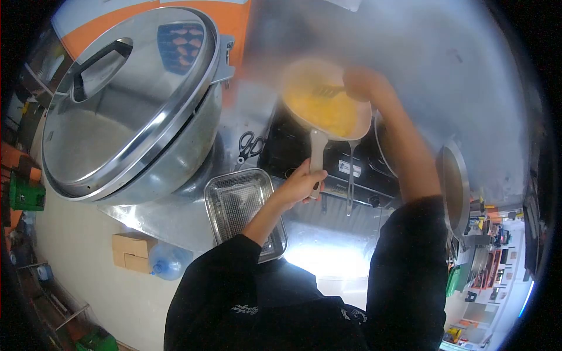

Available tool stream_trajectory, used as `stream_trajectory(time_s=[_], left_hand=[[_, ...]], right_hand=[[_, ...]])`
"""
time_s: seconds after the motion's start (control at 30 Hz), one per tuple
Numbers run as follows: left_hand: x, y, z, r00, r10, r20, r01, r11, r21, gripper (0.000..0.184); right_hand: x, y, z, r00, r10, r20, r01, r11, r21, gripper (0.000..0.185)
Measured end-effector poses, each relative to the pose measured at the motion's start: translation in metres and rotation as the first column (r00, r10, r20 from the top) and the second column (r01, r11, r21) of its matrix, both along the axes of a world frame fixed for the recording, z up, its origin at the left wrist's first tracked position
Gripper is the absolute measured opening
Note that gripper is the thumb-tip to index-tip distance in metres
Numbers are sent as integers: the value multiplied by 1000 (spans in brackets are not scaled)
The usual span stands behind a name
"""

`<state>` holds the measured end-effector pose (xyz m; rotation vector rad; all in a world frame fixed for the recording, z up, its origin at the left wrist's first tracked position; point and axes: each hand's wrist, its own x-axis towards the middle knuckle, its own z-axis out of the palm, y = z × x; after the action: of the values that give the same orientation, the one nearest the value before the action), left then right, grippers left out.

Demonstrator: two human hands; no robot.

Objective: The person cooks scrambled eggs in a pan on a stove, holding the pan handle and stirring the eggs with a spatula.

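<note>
My left hand (pixel 301 185) is wrapped round the light-coloured handle of a frying pan (pixel 364 121) over the black gas stove (pixel 280 149). Soft yellow food, looking like egg, (pixel 333 114) covers much of the pan's inside. Above the pan's far right side, my right hand (pixel 367 83) is closed on a slotted spatula (pixel 329 90), whose blade reaches over the food. Haze blurs the pan's far edge and the spatula. A metal utensil with a long handle (pixel 350 181) lies against the stove's front, right of the pan handle.
A large lidded metal pot (pixel 111 128) fills the left side. Black-handled scissors (pixel 249 146) and a metal tray with a mesh insert (pixel 234 202) sit between it and the stove. Another round pan (pixel 453 184) stands right. A cardboard box (pixel 132 251) and water bottle (pixel 170 261) are below.
</note>
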<state>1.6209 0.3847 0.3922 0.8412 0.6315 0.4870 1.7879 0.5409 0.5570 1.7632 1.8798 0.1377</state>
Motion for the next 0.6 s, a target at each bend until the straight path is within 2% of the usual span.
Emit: stream_trajectory(time_s=[0.1, 0.6], left_hand=[[1, 1, -3, 1000, -11, 5, 11, 1000, -6, 31], [0, 2, -1, 1000, -20, 23, 20, 1000, 10, 33]], right_hand=[[5, 5, -8, 1000, 12, -26, -10, 998, 68, 30], [4, 11, -17, 997, 5, -82, 6, 991, 136, 26]])
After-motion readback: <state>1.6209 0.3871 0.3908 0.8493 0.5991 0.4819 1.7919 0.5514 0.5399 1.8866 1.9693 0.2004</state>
